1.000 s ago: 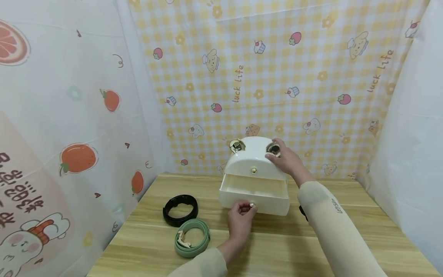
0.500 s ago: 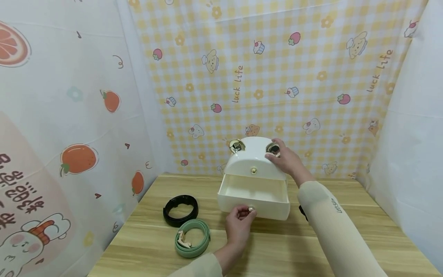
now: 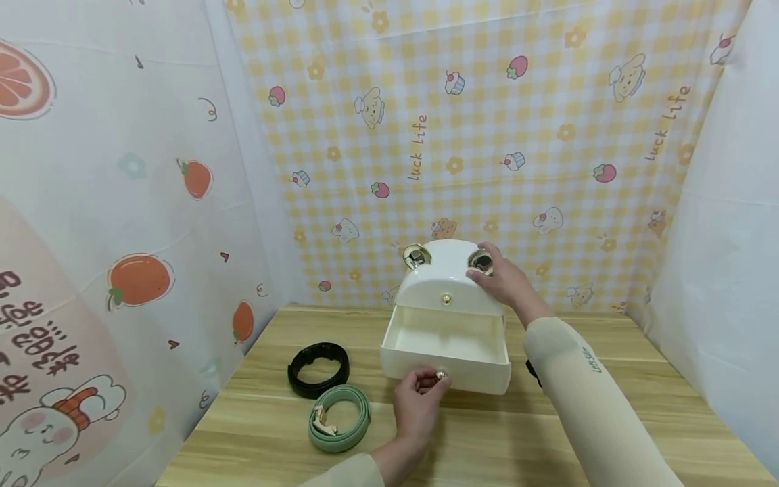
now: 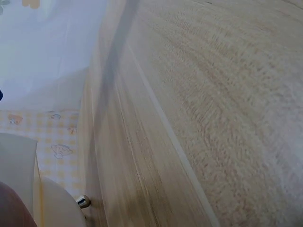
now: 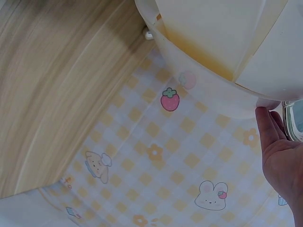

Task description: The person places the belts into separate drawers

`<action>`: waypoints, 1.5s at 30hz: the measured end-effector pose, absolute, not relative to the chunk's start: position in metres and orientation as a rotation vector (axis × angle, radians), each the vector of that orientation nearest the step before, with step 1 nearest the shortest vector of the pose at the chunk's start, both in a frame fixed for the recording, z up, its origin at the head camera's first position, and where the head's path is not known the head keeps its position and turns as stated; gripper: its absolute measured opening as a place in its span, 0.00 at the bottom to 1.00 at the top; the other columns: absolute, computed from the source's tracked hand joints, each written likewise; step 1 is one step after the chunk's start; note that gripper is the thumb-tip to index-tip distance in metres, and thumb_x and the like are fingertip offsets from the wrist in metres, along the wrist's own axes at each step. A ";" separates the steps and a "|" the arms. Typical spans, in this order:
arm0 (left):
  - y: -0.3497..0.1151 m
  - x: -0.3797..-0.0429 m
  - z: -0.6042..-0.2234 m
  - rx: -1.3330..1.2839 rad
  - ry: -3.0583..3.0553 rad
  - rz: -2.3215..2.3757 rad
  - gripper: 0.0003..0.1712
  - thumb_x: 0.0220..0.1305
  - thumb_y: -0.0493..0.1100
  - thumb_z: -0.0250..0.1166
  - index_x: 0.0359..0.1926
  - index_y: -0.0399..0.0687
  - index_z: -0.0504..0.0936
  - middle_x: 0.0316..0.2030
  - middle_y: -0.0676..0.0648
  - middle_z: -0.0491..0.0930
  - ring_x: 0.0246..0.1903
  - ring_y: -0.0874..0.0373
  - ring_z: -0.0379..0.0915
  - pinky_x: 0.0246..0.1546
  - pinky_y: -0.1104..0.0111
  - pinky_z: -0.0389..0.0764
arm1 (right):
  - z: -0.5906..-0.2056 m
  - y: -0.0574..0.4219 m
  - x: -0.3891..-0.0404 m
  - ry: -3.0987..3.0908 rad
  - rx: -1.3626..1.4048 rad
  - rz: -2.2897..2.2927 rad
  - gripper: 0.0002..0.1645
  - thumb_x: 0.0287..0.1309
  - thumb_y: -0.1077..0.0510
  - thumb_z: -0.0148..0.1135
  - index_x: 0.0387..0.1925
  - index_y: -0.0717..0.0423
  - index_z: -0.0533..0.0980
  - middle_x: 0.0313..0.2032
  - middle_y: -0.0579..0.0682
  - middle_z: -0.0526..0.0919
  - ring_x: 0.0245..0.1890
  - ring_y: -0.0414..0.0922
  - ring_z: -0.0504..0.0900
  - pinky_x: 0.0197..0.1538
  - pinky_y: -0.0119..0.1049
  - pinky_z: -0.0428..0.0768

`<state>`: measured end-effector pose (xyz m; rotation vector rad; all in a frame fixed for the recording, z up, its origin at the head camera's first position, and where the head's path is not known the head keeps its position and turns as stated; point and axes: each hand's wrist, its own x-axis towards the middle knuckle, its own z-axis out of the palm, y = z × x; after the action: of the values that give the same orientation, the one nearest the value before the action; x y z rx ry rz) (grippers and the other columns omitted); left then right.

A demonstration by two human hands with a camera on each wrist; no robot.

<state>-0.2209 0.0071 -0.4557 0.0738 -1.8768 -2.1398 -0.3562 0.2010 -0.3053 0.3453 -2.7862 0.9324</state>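
Thumb and fingers of the left hand (image 3: 417, 407) pinch a small, round, metallic knob (image 3: 441, 374) on a cream-white plastic drawer (image 3: 477, 379), which stands out from its box. This glossy white plastic box with rounded top (image 3: 450, 270) is in the lower half of the frame, slightly right of centre. At its upper right corner, the right hand (image 3: 502, 276) grips it beside a gold-coloured ring (image 3: 474, 258). Lower left of centre, one coiled black belt (image 3: 313, 391) lies just beside one coiled green belt (image 3: 336, 444).
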 end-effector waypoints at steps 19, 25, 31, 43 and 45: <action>0.006 -0.215 -0.460 0.047 -1.878 -2.108 0.13 0.48 0.35 0.76 0.34 0.38 0.82 0.28 0.50 0.82 0.27 0.60 0.77 0.30 0.74 0.80 | -0.306 0.202 -0.357 -2.782 0.345 0.937 0.44 0.70 0.42 0.56 0.75 0.51 0.47 0.62 0.76 0.67 0.59 0.72 0.70 0.61 0.65 0.67; 0.004 -0.214 -0.459 0.027 -1.891 -2.116 0.12 0.49 0.35 0.75 0.35 0.39 0.82 0.28 0.50 0.82 0.28 0.60 0.77 0.29 0.74 0.79 | -0.306 0.202 -0.357 -2.783 0.345 0.933 0.44 0.70 0.42 0.56 0.75 0.52 0.48 0.58 0.75 0.71 0.57 0.70 0.72 0.59 0.64 0.69; -0.001 -0.211 -0.460 -0.011 -1.900 -2.137 0.14 0.51 0.37 0.76 0.37 0.39 0.82 0.30 0.49 0.81 0.30 0.59 0.76 0.32 0.74 0.79 | -0.307 0.202 -0.357 -2.774 0.356 0.917 0.44 0.70 0.42 0.56 0.75 0.52 0.48 0.53 0.73 0.76 0.53 0.68 0.75 0.56 0.63 0.71; -0.016 -0.214 -0.464 -0.008 -1.909 -2.146 0.15 0.55 0.39 0.75 0.41 0.37 0.81 0.35 0.47 0.82 0.32 0.57 0.77 0.33 0.73 0.79 | -0.307 0.202 -0.357 -2.774 0.354 0.929 0.43 0.70 0.43 0.56 0.75 0.52 0.48 0.54 0.73 0.75 0.53 0.68 0.75 0.56 0.63 0.71; -0.019 -0.213 -0.464 -0.007 -1.917 -2.137 0.16 0.55 0.39 0.75 0.41 0.37 0.81 0.35 0.47 0.82 0.32 0.57 0.76 0.33 0.73 0.79 | -0.307 0.202 -0.356 -2.773 0.358 0.927 0.43 0.70 0.43 0.56 0.75 0.53 0.48 0.54 0.74 0.75 0.53 0.69 0.75 0.56 0.63 0.71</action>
<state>-0.2134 -0.0185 -0.4640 -0.0065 -1.9168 -2.1367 -0.3564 0.2017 -0.3066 0.3581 -2.7731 0.9265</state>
